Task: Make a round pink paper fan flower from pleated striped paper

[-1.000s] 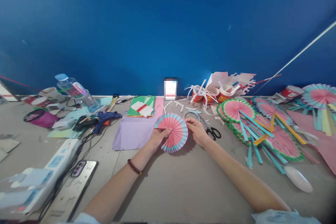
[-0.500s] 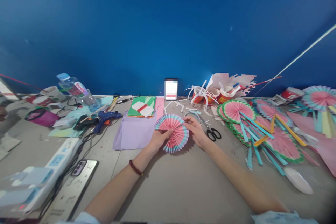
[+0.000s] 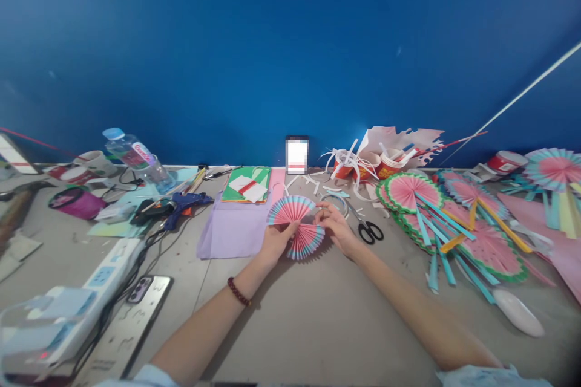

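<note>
A round pleated paper fan (image 3: 305, 243), pink in the middle with a pale blue rim, is held above the grey table. My left hand (image 3: 278, 240) grips it from the left, thumb pressed near the centre and fingers hidden beneath. A gap opens between the folds on the right side. My right hand (image 3: 334, 227) is at that gap with its fingers pinched at the fan's right edge. Black-handled scissors (image 3: 371, 232) lie just right of my right hand. Under the fan's left side sits a purple sheet (image 3: 233, 233).
Finished-looking watermelon fans (image 3: 408, 193) with blue strips pile up at right, near a white computer mouse (image 3: 518, 312). Red paper cups (image 3: 391, 164) stand by the wall. Leftward are a blue glue gun (image 3: 181, 208), a tilted bottle (image 3: 138, 157), a power strip (image 3: 102, 272) and a phone (image 3: 136, 320).
The gap on the fan's right side has widened, with the folds parting there. My right hand stays close to the edge, its fingers slightly more bent.
</note>
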### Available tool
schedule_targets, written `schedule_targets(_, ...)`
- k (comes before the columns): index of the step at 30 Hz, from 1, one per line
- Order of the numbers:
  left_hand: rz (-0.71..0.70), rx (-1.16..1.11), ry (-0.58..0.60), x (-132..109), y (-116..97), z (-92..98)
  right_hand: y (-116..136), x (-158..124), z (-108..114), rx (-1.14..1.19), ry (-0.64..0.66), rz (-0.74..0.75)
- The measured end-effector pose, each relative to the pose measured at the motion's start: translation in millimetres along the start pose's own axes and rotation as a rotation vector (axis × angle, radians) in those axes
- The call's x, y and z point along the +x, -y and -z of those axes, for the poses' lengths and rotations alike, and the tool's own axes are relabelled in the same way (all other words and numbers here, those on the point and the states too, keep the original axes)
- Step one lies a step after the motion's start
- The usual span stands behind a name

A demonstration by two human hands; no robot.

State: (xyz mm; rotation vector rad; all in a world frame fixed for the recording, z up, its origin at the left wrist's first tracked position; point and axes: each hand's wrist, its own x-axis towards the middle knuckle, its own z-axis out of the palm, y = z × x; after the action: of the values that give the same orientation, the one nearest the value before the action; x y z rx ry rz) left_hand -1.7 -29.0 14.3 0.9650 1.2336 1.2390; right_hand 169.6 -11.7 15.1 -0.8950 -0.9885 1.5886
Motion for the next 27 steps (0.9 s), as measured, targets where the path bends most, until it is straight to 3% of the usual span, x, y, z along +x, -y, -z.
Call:
schedule_targets(5, 0.019, -0.026, -0.001, 1.8, -0.4, 0.7, -1.8, -2.7, 2.0, -0.071, 0.067, -0.014)
schedule_targets(9, 0.068, -0.101, 0.101, -1.5, -2.3, 2.4, 1.7, -1.1, 5.3, -0.088, 0.017, -0.044)
schedule_targets(12, 0.163, -0.191, 0.314, -6.9, -3.3, 6.0, 7.3, 3.3, 9.1, -0.095, -0.064, 0.071)
schedule_targets(14, 0.244, -0.161, 0.493, -11.4, -4.6, 10.0, 11.8, 6.8, 13.6, -0.193, -0.183, 0.157)
schedule_targets(17, 0.347, -0.005, 0.759, -18.0, -7.8, 16.2, 18.2, 11.0, 24.0, -0.49, -0.347, 0.257)
schedule_targets(19, 0.395, 0.048, 0.883, -21.0, -10.0, 18.5, 21.3, 12.2, 32.3, -0.751, -0.349, 0.325)
schedule_targets(21, 0.397, 0.049, 0.905, -22.1, -11.3, 18.8, 23.0, 12.1, 40.2, -1.037, -0.279, 0.359)
schedule_targets(23, 0.365, 0.023, 0.845, -21.3, -11.3, 17.5, 23.1, 11.3, 46.3, -1.278, -0.182, 0.335)
schedule_targets(27, 0.312, -0.084, 0.683, -17.1, -9.9, 13.2, 23.0, 10.7, 51.6, -1.483, -0.066, 0.244)
